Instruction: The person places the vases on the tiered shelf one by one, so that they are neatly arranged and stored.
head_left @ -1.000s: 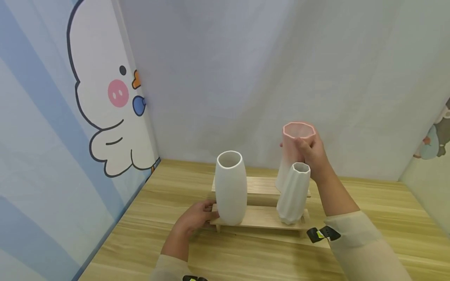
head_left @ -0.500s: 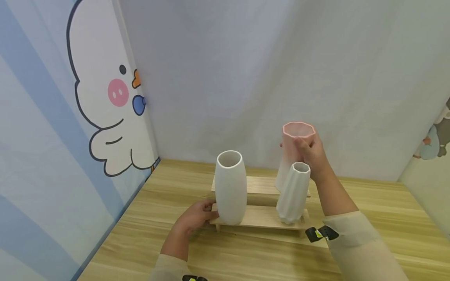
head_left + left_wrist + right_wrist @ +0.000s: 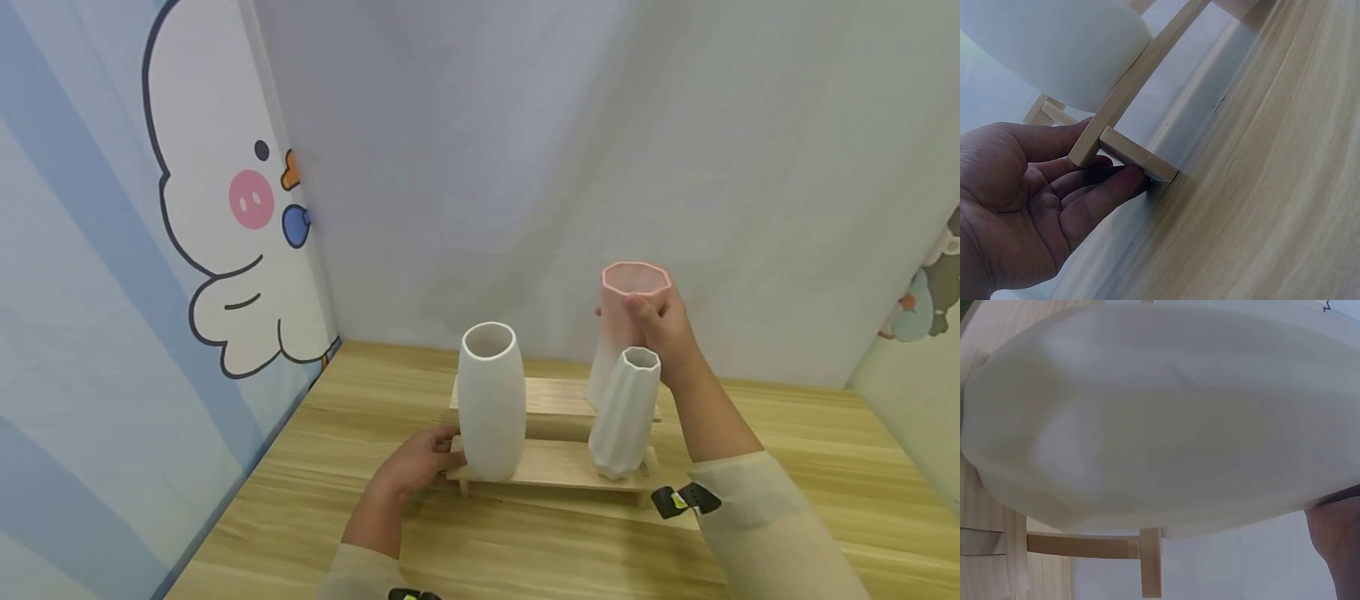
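A two-tier wooden stand (image 3: 558, 462) sits on the table. My left hand (image 3: 418, 463) grips its left end; in the left wrist view the thumb lies at the lower shelf's end (image 3: 1094, 140) and the fingers curl beneath it. On the upper tier at the right, my right hand (image 3: 669, 335) holds a pink-to-white faceted vase (image 3: 617, 321) near its rim, thumb in front. A smooth white vase (image 3: 491, 408) stands upright on the lower tier's left. A fluted white vase (image 3: 624, 417) stands at that tier's right and fills most of the right wrist view, hiding the pink vase there.
The wood-grain table (image 3: 315, 508) reaches back to a pale curtain (image 3: 450, 167). At the left is a blue-striped panel with a cartoon bird (image 3: 217, 192). Black straps (image 3: 686, 500) cross the beige sleeves (image 3: 765, 508).
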The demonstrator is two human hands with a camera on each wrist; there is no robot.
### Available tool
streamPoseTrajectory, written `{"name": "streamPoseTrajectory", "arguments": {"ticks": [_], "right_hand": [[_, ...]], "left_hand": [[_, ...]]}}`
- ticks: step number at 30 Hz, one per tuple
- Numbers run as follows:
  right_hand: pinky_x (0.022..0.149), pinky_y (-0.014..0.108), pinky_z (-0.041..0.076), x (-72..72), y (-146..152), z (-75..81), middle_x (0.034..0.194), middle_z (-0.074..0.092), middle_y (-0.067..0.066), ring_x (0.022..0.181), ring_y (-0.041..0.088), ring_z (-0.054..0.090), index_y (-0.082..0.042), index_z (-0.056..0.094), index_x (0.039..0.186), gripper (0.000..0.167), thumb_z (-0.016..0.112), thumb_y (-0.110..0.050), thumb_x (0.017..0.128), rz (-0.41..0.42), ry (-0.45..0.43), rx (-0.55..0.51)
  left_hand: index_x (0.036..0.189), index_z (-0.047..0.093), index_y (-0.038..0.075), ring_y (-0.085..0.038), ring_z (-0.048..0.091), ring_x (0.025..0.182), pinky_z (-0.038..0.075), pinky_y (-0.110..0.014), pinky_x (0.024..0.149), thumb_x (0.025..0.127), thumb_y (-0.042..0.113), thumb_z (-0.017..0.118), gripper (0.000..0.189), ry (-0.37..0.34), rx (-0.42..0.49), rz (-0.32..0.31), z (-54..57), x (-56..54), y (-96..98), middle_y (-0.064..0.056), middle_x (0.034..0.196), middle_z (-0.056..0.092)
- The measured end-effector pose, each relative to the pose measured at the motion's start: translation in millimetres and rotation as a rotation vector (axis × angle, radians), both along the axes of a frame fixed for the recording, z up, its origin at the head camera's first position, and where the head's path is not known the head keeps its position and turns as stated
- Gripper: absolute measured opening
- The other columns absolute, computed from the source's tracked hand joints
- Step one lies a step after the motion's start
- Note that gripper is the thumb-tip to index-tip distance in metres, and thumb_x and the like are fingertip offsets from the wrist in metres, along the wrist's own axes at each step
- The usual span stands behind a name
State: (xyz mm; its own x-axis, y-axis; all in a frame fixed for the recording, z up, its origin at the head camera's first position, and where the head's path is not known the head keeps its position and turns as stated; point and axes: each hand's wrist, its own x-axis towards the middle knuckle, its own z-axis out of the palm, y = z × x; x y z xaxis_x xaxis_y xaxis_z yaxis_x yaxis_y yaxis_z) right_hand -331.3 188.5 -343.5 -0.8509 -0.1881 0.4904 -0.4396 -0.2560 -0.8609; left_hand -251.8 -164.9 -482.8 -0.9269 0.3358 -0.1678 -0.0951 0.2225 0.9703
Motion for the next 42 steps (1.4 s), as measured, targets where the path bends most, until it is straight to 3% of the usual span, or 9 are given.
{"name": "streamPoseTrajectory", "arguments": {"ticks": [14, 25, 31, 38, 42], "right_hand": [[0.071, 0.028, 0.059, 3.2, 1.9, 2.1, 0.117, 0.058, 0.007, 0.090, 0.017, 0.070, -0.013, 0.040, 0.136, 0.054, 0.067, -0.032, 0.093, 0.020, -0.019, 0.011], [0.076, 0.028, 0.058, 1.6, 5.3, 4.1, 0.122, 0.059, 0.007, 0.100, 0.021, 0.069, -0.013, 0.036, 0.143, 0.066, 0.073, -0.031, 0.090, 0.124, 0.022, -0.044], [0.080, 0.027, 0.056, 1.2, 7.7, 5.9, 0.125, 0.060, 0.007, 0.105, 0.019, 0.068, -0.016, 0.031, 0.148, 0.074, 0.073, -0.035, 0.090, 0.116, 0.035, -0.027], [0.085, 0.023, 0.050, 3.7, 11.7, 9.9, 0.122, 0.058, 0.004, 0.107, 0.016, 0.055, -0.017, 0.036, 0.148, 0.085, 0.075, -0.052, 0.082, 0.010, 0.058, -0.008], [0.092, 0.024, 0.047, 5.0, 15.4, 12.9, 0.130, 0.056, 0.006, 0.113, 0.018, 0.055, -0.014, 0.034, 0.148, 0.082, 0.073, -0.049, 0.086, 0.019, 0.105, -0.023]], "left_hand": [[0.145, 0.044, -0.001, -0.032, 0.060, 0.118, 0.057, -0.046, 0.089, 0.094, 0.019, 0.067, 0.059, 0.009, -0.012, 0.003, 1.5, 1.1, 0.2, -0.024, 0.138, 0.055], [0.145, 0.043, -0.001, -0.031, 0.061, 0.117, 0.057, -0.045, 0.088, 0.095, 0.018, 0.066, 0.059, -0.001, -0.005, 0.000, 1.7, 1.2, 0.0, -0.024, 0.138, 0.055], [0.145, 0.043, -0.002, -0.032, 0.060, 0.118, 0.057, -0.045, 0.088, 0.095, 0.018, 0.066, 0.059, 0.000, -0.004, 0.001, 2.3, 2.0, 0.4, -0.025, 0.138, 0.054], [0.144, 0.043, -0.003, -0.032, 0.060, 0.118, 0.057, -0.046, 0.088, 0.094, 0.017, 0.067, 0.059, -0.002, 0.000, 0.004, 2.6, 2.0, 1.5, -0.026, 0.138, 0.054], [0.146, 0.041, -0.001, -0.031, 0.061, 0.118, 0.057, -0.046, 0.088, 0.094, 0.020, 0.067, 0.062, -0.009, 0.021, -0.003, 1.8, 1.5, 1.2, -0.025, 0.138, 0.055]]}}
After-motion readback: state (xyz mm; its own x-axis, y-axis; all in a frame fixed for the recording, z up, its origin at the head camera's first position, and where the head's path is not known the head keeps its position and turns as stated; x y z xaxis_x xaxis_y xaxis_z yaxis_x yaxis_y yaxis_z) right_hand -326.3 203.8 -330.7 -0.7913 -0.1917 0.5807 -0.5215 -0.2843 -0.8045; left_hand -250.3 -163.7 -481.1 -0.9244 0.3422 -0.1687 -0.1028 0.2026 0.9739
